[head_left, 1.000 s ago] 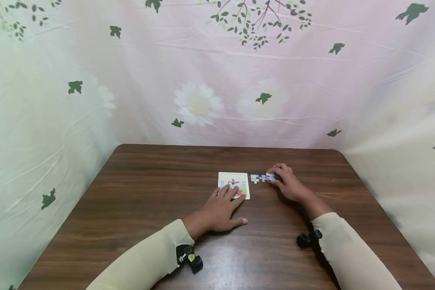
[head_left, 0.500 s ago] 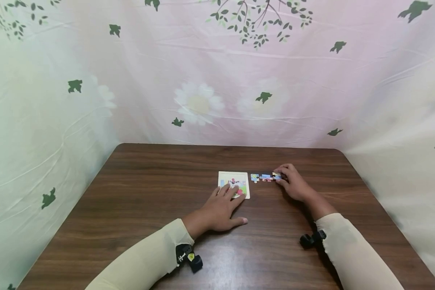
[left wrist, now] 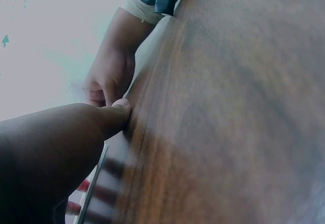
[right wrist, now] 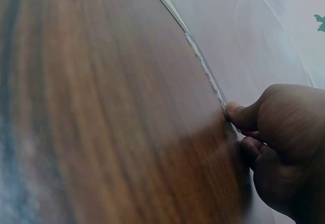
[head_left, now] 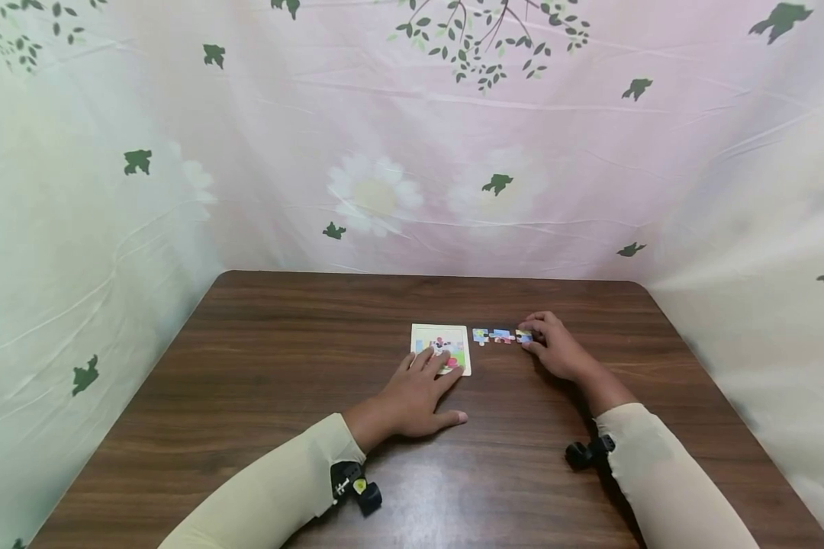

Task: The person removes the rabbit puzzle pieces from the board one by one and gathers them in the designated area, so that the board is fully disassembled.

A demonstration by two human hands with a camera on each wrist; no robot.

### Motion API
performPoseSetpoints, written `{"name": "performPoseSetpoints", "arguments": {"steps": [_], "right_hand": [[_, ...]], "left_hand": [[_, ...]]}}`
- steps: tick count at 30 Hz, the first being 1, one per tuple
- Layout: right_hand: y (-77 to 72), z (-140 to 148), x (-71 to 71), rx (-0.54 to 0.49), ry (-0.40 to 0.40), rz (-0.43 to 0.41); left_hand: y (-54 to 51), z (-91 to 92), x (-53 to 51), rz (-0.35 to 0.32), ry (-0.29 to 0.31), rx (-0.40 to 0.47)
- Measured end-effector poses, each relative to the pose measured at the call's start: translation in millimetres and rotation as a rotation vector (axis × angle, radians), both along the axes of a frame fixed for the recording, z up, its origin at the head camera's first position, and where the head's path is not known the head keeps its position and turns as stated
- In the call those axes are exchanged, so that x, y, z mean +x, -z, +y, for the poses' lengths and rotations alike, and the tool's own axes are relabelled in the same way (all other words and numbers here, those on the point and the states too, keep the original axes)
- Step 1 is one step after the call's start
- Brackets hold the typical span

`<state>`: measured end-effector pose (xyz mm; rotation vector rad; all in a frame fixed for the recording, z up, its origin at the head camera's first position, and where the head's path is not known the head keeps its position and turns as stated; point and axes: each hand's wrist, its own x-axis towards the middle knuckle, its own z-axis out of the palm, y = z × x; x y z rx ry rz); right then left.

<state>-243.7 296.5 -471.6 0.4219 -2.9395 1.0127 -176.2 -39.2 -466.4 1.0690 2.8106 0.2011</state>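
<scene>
My left hand (head_left: 415, 396) lies with fingers spread on the lower part of a white-bordered picture puzzle board (head_left: 419, 329); its fingers cover some of the cartoon picture. Right of the board, jigsaw pieces lie in a row: a left piece (head_left: 480, 335), a middle piece (head_left: 502, 336) and a right-hand jigsaw piece (head_left: 523, 335). The thumb and fingers of my right hand (head_left: 555, 349) pinch that last piece at the row's end. Seen edge-on in the right wrist view, the row of pieces (right wrist: 202, 64) lies flat on the table, with the thumb (right wrist: 236, 110) at its near end.
The brown wooden table (head_left: 281, 343) runs beneath everything. Behind it and at both sides hangs a pale cloth (head_left: 412, 137) printed with leaves, birds and flowers. Each forearm wears a black wrist camera, a left one (head_left: 357, 488) and a right one (head_left: 588, 453).
My right hand has slid a little to the right with the end piece, widening its gap from the middle piece. My left hand stays in place on the board.
</scene>
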Motion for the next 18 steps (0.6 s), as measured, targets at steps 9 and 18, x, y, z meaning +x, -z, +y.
{"name": "performPoseSetpoints", "arguments": {"steps": [9, 18], "right_hand": [[1.7, 2.3, -1.1, -0.003, -0.017, 0.006], [1.1, 2.6, -0.3, -0.002, -0.012, -0.004]], "left_hand": [[-0.2, -0.1, 0.2, -0.006, -0.007, 0.0], [-0.1, 0.5, 0.9, -0.008, -0.009, 0.001]]}}
